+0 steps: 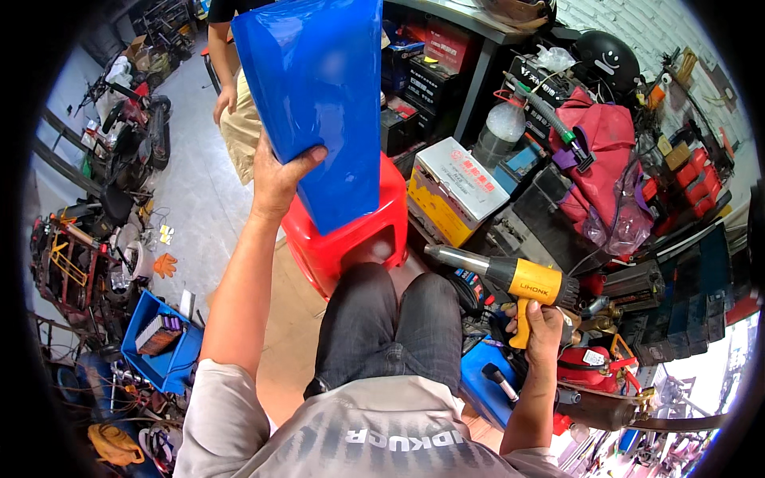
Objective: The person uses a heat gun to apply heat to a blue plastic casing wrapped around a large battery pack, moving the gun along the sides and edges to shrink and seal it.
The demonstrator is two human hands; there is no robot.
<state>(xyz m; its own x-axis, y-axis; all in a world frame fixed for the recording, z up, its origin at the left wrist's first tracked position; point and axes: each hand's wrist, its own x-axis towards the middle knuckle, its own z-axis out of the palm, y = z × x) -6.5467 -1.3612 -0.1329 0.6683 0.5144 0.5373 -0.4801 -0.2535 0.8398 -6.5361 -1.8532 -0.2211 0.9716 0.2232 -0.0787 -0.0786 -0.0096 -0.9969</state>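
My left hand [279, 179] grips the left edge of a big blue film-wrapped pack [331, 88], thumb on its glossy, slightly wrinkled face and fingers hidden behind. The pack stands tilted, its lower end at a red plastic stool [390, 183] in front of my knees; whether it rests on the seat I cannot tell. On the right, my right hand [542, 327] is closed round the handle of a yellow and black heat gun [530, 280]. Its metal nozzle points left, toward the stool, and stays apart from the pack.
Another person's hand [226, 102] hangs beyond the pack. A yellow and white box [462, 179], a pink-red bag [598, 143] and a black helmet [606, 64] crowd the right. To the left are a blue bin [171, 370] and an orange glove [165, 265] on the floor.
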